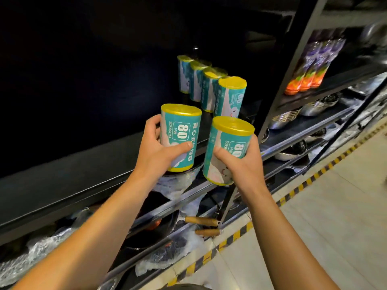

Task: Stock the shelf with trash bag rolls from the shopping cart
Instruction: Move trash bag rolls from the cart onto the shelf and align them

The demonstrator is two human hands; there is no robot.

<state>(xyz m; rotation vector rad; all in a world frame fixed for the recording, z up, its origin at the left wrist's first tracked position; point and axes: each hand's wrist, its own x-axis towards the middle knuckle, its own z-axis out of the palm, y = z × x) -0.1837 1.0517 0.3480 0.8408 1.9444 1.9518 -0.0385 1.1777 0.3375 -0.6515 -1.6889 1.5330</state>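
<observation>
Step in hand: placing. Both hands are loaded and up at the shelf [88, 164], cart not in view.

Left hand [155, 151] grips the left roll [181, 132]: thumb across the label front, fingers curled round the far side. That roll is roughly upright, bottom edge just over the shelf's front lip, looks not yet set down.

Right hand [240, 162] grips the right roll [228, 149] round its lower half, thumb on the front. This roll is tilted a bit and sits out in front of the shelf edge, clear of it.

Landmark: the row [211, 88] of four rolls already standing on the shelf, running back and leftward. Left roll is just in front-left of the row's nearest roll; right roll is directly in front of it, close, and overlaps it in view, so I can't tell the gap.

Next move, as I read it: carry both forward over the lip, set them down upright beside or in front of the row, then let go. Risk: knocking over the nearest row roll on the way in.

Below the shelf: wrapped pans with wooden handles [201, 220].
</observation>
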